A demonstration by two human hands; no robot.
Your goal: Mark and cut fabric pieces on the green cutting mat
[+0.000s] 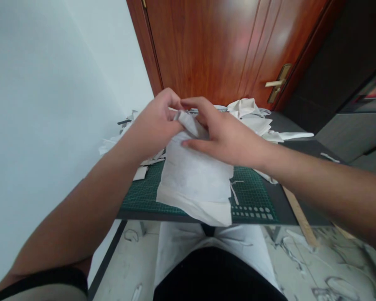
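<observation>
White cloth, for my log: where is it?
In the head view, the white cloth is central, over the green mat, its far end between the left hand and right hand.

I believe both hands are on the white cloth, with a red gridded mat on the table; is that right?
The gridded mat on the table is green, not red, as the head view shows; the left hand and right hand are indeed on the white cloth.

i see passage low over the front right corner of the green cutting mat (253,188), between white cloth (196,171) and wooden strip (301,219). far side: cloth heap (246,109), then door (203,50). left: wall (65,71) just beside the mat. over the cloth's far end, left hand (164,115) and right hand (221,129) block me from above.
</observation>
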